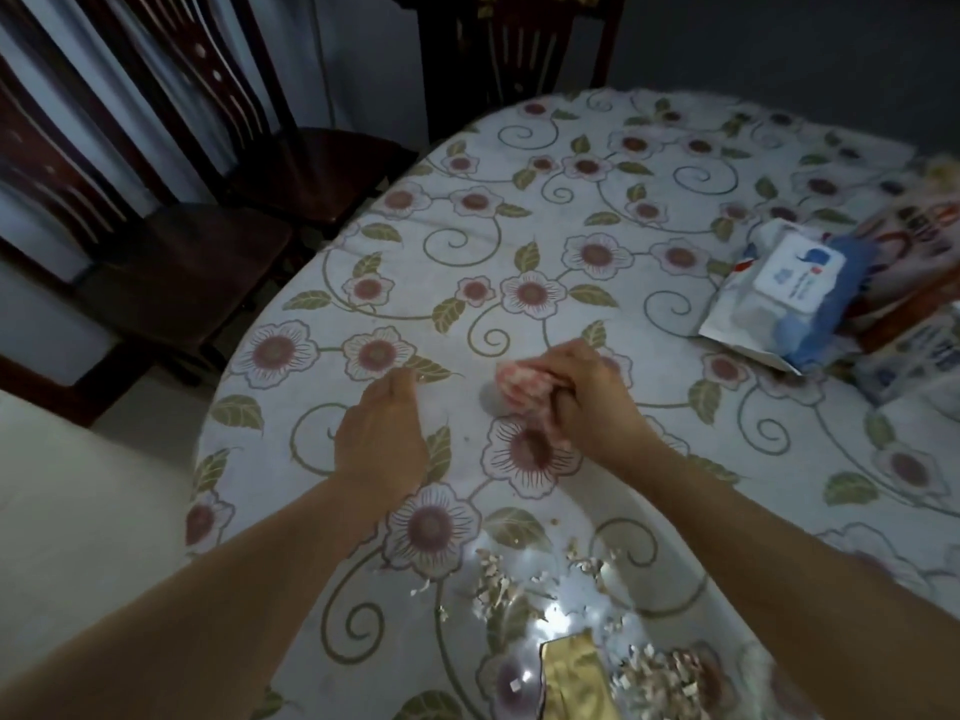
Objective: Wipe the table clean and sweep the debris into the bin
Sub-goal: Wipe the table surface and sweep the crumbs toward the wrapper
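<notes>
Closest to me, at the near edge of the table (pixel 545 210), I see a scatter of pale debris (pixel 498 584) lying on the flowered tablecloth (pixel 467 314), with a denser heap toward the lower right beside a shiny gold wrapper (pixel 571 678). Glare from a light falls across this patch.

Further in, my two bare forearms reach forward. My left hand (pixel 382 433) rests low on the cloth with its fingers bent down toward the surface; I cannot tell whether they pinch anything, since the fingertips are hidden behind the knuckles. Just beside it, my right hand (pixel 587 397) grips a bunched pink and white cloth (pixel 519 389), fingers curled round it, pressing it onto the table near the middle of a printed flower.

Beyond the hands, on the right side, a white and blue pack of wipes (pixel 789 288) lies near other blurred packages at the frame edge.

Farthest off, dark wooden chairs (pixel 208 252) stand around the far left rim of the table. No bin is in view.
</notes>
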A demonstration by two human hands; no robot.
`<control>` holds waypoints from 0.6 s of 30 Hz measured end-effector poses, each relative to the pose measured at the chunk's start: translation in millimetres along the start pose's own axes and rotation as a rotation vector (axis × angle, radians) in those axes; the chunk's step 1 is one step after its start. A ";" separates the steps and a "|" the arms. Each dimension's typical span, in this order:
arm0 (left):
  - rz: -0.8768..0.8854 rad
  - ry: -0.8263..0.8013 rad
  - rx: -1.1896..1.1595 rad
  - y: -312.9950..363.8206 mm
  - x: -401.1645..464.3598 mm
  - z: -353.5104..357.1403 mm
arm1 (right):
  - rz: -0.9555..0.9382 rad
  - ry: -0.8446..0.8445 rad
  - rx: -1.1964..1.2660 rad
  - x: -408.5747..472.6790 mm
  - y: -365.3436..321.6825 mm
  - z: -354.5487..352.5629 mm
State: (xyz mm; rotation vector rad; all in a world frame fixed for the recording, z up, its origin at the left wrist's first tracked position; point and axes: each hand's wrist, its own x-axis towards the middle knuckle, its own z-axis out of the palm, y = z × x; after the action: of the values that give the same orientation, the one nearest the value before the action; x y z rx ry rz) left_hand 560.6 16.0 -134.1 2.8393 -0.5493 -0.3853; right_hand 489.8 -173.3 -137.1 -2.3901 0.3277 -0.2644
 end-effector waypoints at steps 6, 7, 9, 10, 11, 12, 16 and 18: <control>0.041 0.002 0.048 -29.3 7.5 8.4 | -0.012 0.044 -0.033 69.3 -19.1 72.1; 0.057 -0.002 0.032 -33.4 8.6 9.4 | -0.003 0.041 -0.068 74.7 -21.8 84.3; 0.080 0.021 -0.014 -38.9 11.9 11.1 | -0.049 0.040 -0.126 73.8 -27.1 101.2; 0.089 0.029 -0.034 -41.9 12.0 12.3 | -0.109 0.030 -0.133 65.3 -29.1 105.8; 0.101 0.043 -0.044 -42.5 12.3 13.6 | -0.177 0.014 -0.129 54.5 -28.0 105.9; 0.116 0.049 -0.043 -43.8 11.7 14.3 | -0.235 -0.003 -0.127 39.5 -26.8 102.5; 0.157 -0.032 -0.014 -46.7 10.1 8.1 | -0.291 -0.176 -0.089 -31.4 -24.8 76.1; 0.142 -0.047 0.000 -40.1 6.8 3.3 | -0.295 -0.265 -0.030 -61.1 -28.4 57.5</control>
State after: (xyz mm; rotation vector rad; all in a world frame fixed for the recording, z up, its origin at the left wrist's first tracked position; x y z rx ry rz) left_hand 579.1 49.1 -149.3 2.7765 -0.7548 -0.4258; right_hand 452.4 -98.5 -166.4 -2.4621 -0.1464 -0.0727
